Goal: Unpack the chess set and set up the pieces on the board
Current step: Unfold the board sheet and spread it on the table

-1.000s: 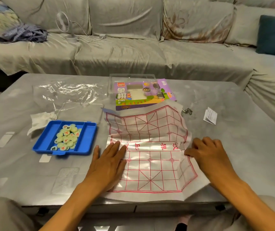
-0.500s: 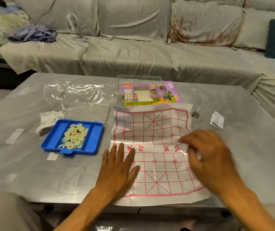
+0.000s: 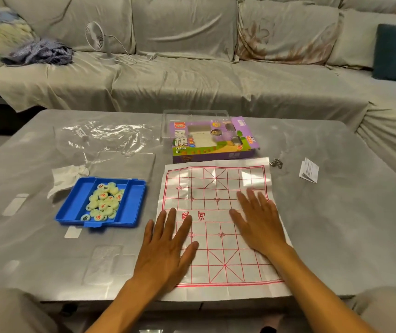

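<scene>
A white paper xiangqi board (image 3: 216, 212) with a red grid lies spread flat on the grey table. My left hand (image 3: 165, 246) presses flat on its left edge, fingers straight. My right hand (image 3: 259, 222) lies flat on the board's right half, fingers straight. To the left sits a blue tray (image 3: 132, 203) holding a heap of several pale round chess pieces (image 3: 104, 200) with red and dark characters. No piece stands on the board.
The purple xiangqi box (image 3: 213, 143) with a clear lid lies just beyond the board. Clear plastic wrap (image 3: 105, 135) and a crumpled tissue (image 3: 68, 174) lie at the left. A small metal chain (image 3: 276, 162) and a folded leaflet (image 3: 308, 169) sit to the right. A sofa stands behind.
The board's far half, buckled a second ago, now lies flat. My right hand moved from the right edge onto the board and swept up it. My left hand stayed pressing the left edge.
</scene>
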### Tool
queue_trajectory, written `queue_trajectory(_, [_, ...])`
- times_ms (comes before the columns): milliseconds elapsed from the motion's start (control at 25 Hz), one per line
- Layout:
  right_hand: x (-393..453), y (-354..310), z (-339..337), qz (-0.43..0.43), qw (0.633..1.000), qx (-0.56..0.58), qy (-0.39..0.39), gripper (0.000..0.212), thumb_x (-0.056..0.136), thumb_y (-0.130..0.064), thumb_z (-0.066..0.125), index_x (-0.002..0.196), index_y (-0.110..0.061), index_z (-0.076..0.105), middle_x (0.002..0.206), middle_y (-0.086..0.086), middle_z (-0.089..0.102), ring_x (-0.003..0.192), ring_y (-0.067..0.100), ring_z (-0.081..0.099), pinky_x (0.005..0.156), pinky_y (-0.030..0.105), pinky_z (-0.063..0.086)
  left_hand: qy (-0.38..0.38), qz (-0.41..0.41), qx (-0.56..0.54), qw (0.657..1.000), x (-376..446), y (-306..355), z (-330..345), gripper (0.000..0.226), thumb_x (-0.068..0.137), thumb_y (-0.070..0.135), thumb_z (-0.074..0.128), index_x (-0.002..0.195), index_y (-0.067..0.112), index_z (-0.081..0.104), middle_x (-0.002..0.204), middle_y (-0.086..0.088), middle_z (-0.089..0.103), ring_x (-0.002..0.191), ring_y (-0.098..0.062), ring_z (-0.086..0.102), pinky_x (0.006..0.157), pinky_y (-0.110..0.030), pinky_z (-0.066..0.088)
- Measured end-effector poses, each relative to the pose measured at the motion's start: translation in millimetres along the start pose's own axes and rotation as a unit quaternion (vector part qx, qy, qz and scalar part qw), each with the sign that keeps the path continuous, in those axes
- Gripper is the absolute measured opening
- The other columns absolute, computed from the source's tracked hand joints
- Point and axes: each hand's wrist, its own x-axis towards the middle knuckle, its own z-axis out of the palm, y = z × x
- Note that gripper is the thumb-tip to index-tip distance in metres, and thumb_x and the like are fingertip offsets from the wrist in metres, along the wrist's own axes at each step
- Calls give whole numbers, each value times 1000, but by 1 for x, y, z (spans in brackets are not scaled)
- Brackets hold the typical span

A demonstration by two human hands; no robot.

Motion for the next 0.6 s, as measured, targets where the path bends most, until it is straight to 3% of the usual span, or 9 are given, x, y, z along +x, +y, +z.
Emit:
queue_trajectory(80, [4,12,-10,27,999,-15,-16,83,76,-77,-14,149,-37,-10,159,-6,-18,146,20,-16,118,46,-7,-26,-1,-8,1000,-1,-1,-5,67,90,72,2,149,41,-11,158,5,-20,145,-24,-16,114,-44,-7])
queue_trajectory(200, [1,-12,-16,30,999,-40,8,69,91,-59,-1,152,-28,-3,160,-2,-14,146,22,-15,118,45,-8,-87,-15,31,996,6,8,-29,72,82,69,-14,148,39,-17,154,1,-30,143,-24,-24,115,-47,-14])
queue_trajectory(280, [-1,-45,-11,-45,999,-1,17,58,100,-49,12,152,-28,-3,158,-5,-18,145,19,-17,116,38,-13,-116,-12,73,990,26,24,-43,67,92,59,-3,152,28,-2,160,-3,-14,147,-26,-12,118,-45,-10])
queue_trajectory(400, [0,-69,-2,-109,994,28,4,66,99,-54,21,152,-27,-7,151,-9,-24,145,17,-17,112,33,-18,-110,38,-62,991,68,44,-35,69,89,53,2,153,26,5,161,3,-1,148,-15,-3,120,-35,-6])
queue_trajectory(480, [3,-67,-1,-98,995,17,2,68,94,-56,11,151,-26,-12,150,-9,-26,145,15,-19,111,33,-20,-106,34,-105,988,96,38,-18,68,89,59,0,152,33,3,160,8,-3,147,-10,-7,119,-36,-7])
queue_trajectory(600, [7,-66,3,-87,996,14,20,65,90,-56,-10,150,-31,-14,153,-10,-26,144,15,-20,112,36,-21,-86,-5,-50,995,132,14,-1,67,90,67,0,151,39,-2,159,10,-14,145,-13,-18,117,-41,-12])
